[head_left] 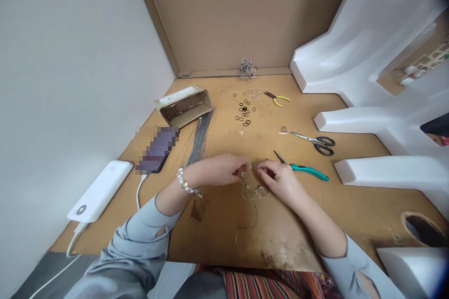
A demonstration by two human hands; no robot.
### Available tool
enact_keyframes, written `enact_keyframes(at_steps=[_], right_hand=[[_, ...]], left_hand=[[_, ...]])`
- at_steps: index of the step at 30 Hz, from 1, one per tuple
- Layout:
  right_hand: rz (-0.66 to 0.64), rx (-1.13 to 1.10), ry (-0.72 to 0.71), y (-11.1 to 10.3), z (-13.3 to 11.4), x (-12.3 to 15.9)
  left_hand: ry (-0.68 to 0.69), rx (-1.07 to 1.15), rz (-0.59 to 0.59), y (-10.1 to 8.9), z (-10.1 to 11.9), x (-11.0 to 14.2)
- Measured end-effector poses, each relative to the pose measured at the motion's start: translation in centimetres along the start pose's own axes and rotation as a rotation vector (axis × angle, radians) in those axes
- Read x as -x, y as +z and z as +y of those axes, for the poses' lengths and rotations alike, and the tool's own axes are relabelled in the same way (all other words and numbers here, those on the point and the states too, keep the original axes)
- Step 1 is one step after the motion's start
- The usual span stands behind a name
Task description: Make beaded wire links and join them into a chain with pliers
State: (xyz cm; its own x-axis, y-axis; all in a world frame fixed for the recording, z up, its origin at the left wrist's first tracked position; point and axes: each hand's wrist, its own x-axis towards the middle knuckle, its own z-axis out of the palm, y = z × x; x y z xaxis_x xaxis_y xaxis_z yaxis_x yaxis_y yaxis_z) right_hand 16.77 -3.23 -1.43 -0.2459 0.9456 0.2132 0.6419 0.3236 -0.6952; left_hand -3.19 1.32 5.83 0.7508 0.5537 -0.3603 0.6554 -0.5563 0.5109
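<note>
My left hand (228, 169), with a beaded bracelet (185, 182) at its wrist, is closed in a pinch near the middle of the table. Facing it, my right hand (282, 181) pinches as well, its fingertips a short gap away. Between and below the fingers hangs a thin looped wire with clear beads (249, 188); both hands seem to grip its upper ends, though the exact contact is too fine to make out. Just right of my right hand lie teal-handled pliers (310, 171), their jaws partly behind the fingers.
Black rings (245, 113) lie scattered beyond my hands, with a wire tangle (247, 69) behind. Yellow-handled pliers (278, 99) and scissors (315, 141) are at right. Left are a cardboard box (185, 114), straight wires (199, 140), a phone (157, 149) and a white power bank (101, 191).
</note>
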Motion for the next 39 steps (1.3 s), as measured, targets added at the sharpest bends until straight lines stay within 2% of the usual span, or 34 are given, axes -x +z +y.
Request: enact_keyframes(at_steps=[7,19,25,30,39], right_hand=[[-0.007,0.011,-0.005,0.0,0.1,0.0],[-0.066,0.0,-0.093,0.1,-0.3,0.1],[-0.076,-0.003,-0.008,-0.1,-0.3,0.3],[-0.101,-0.029,0.025,-0.5,-0.6,0.4],[-0.13,-0.142,0.083,-0.8,-0.6,0.3]], left_hand=[[0.004,0.023,0.057,0.2,0.7,-0.2],[-0.058,0.127,0.032,1.1,0.5,-1.6],[-0.086,-0.011,0.05,1.0,1.0,-1.1],[-0.005,-0.096,0.043,0.9,1.3,-0.1],[-0.041,-0.368,0.174,3.8,3.0,0.4]])
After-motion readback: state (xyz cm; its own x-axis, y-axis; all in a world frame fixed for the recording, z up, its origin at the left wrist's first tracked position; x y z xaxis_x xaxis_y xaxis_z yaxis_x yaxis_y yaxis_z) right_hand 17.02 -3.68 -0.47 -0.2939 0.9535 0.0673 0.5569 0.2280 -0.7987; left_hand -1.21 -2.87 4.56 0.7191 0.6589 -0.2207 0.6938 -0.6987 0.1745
